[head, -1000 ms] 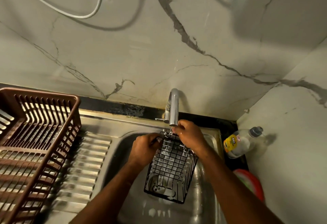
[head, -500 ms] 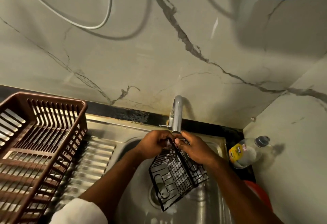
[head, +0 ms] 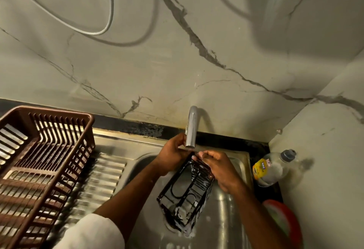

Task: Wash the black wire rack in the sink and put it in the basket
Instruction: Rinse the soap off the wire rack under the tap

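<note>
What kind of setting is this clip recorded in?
Most likely a home kitchen's dishwashing corner: a steel sink with a ribbed drainboard under a wall tap, a brown dish basket beside it, and a detergent bottle in the marble-tiled corner.

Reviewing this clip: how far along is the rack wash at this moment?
Done: suds on the black wire rack suggest that it has been soaped. In hand: the left hand and the right hand hold its top edge under the tap, over the sink; running water is hard to make out. Left: finishing the rinse and placing the rack in the brown basket, which holds nothing visible.
</note>
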Demonstrator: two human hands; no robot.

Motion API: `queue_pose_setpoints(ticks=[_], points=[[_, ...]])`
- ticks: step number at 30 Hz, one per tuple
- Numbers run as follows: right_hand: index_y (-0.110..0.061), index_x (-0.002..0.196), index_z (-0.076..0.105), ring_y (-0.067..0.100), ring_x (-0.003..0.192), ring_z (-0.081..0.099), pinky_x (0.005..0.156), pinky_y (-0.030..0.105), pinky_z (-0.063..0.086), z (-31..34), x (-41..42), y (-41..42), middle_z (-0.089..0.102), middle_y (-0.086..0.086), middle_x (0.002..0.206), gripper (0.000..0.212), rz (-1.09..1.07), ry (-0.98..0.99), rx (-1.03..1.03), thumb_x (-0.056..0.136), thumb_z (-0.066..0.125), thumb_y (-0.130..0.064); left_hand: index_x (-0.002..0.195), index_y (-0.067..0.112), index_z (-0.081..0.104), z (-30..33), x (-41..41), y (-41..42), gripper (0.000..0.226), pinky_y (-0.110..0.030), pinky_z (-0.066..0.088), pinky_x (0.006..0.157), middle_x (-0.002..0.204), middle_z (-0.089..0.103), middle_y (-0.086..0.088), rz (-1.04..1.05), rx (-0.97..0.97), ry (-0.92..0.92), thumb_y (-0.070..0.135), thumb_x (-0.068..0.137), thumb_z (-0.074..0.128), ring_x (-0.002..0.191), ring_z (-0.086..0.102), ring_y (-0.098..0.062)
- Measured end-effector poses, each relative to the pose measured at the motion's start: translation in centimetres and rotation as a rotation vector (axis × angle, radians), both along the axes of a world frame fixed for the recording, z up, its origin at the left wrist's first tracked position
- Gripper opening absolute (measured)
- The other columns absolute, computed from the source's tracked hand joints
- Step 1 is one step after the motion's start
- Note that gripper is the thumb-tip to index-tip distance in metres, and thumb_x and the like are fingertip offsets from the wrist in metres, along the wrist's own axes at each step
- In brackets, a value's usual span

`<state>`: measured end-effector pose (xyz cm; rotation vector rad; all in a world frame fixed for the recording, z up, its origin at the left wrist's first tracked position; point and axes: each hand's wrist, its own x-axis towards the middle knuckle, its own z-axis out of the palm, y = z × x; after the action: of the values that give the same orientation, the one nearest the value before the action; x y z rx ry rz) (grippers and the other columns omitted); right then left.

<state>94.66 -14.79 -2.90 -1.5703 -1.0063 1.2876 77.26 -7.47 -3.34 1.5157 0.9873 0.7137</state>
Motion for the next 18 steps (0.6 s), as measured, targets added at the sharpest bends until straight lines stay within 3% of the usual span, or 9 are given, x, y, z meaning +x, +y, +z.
queue_pose_setpoints(ticks=[3, 5, 7, 9, 13, 16, 18], points=[[-0.017, 0.100, 0.077, 0.025, 0.097, 0.074, 0.091, 0.044, 0.057, 0.2, -0.1, -0.9, 0.078, 0.006, 0.098, 0.014, 0.005, 0.049, -0.032, 0.098, 0.065, -0.022, 0.099, 0.010, 0.069, 0.3, 0.5, -0.4, 0.011, -0.038, 0.063, 0.077, 0.091, 0.074, -0.010, -0.011, -0.027, 0.043, 0.008, 0.090, 0.073, 0.086, 0.075, -0.023], [-0.020, 0.105, 0.077, 0.011, 0.100, 0.073, 0.089, 0.036, 0.056, 0.5, -0.4, -1.3, 0.078, -0.001, 0.102, 0.021, 0.030, 0.062, -0.056, 0.099, 0.062, -0.032, 0.086, 0.010, 0.069, 0.9, 0.9, -0.9, 0.008, -0.027, 0.061, 0.067, 0.078, 0.074, -0.006, 0.040, -0.025, 0.087, 0.009, 0.087, 0.077, 0.071, 0.075, -0.015], [-0.020, 0.106, 0.076, -0.004, 0.096, 0.070, 0.083, 0.024, 0.049, 0.9, -0.7, -1.6, 0.078, -0.009, 0.101, 0.027, 0.031, 0.056, -0.053, 0.095, 0.063, -0.039, 0.077, 0.009, 0.071, 1.1, 0.9, -0.9, 0.013, -0.029, 0.061, 0.062, 0.071, 0.074, -0.005, 0.080, -0.011, 0.166, 0.014, 0.084, 0.081, 0.063, 0.073, -0.015], [-0.017, 0.104, 0.076, -0.003, 0.094, 0.070, 0.079, 0.019, 0.047, 1.2, -0.8, -1.6, 0.078, -0.008, 0.098, 0.029, 0.001, 0.073, -0.029, 0.090, 0.065, -0.040, 0.077, 0.004, 0.074, 1.0, 0.7, -0.6, 0.021, -0.038, 0.063, 0.064, 0.070, 0.074, -0.007, 0.001, -0.036, 0.222, 0.021, 0.088, 0.079, 0.060, 0.071, -0.020], [-0.010, 0.104, 0.075, 0.006, 0.078, 0.073, 0.058, 0.015, 0.050, 1.1, -1.1, -1.7, 0.078, -0.001, 0.090, 0.025, -0.083, 0.179, -0.032, 0.097, 0.062, -0.030, 0.092, 0.006, 0.074, 2.1, -0.6, 0.0, 0.037, -0.035, 0.055, 0.055, 0.077, 0.075, -0.017, -0.184, -0.240, 0.254, 0.039, 0.102, 0.059, 0.057, 0.065, -0.027], [-0.006, 0.102, 0.072, 0.023, 0.087, 0.073, 0.066, 0.030, 0.057, 0.3, -1.2, -1.8, 0.078, 0.008, 0.095, 0.030, -0.212, 0.249, -0.069, 0.095, 0.064, -0.034, 0.093, 0.005, 0.072, 2.7, -1.5, 0.1, 0.041, -0.031, 0.050, 0.051, 0.074, 0.075, -0.014, -0.260, -0.208, 0.275, 0.038, 0.106, 0.052, 0.050, 0.060, -0.021], [-0.010, 0.100, 0.072, 0.026, 0.091, 0.070, 0.076, 0.040, 0.055, -0.5, -1.3, -1.9, 0.077, 0.007, 0.095, 0.032, -0.274, 0.242, -0.119, 0.092, 0.065, -0.040, 0.083, 0.019, 0.070, 2.6, -1.6, -0.1, 0.033, -0.026, 0.051, 0.058, 0.069, 0.070, -0.001, -0.331, 0.010, 0.394, 0.039, 0.104, 0.055, 0.056, 0.061, -0.011]])
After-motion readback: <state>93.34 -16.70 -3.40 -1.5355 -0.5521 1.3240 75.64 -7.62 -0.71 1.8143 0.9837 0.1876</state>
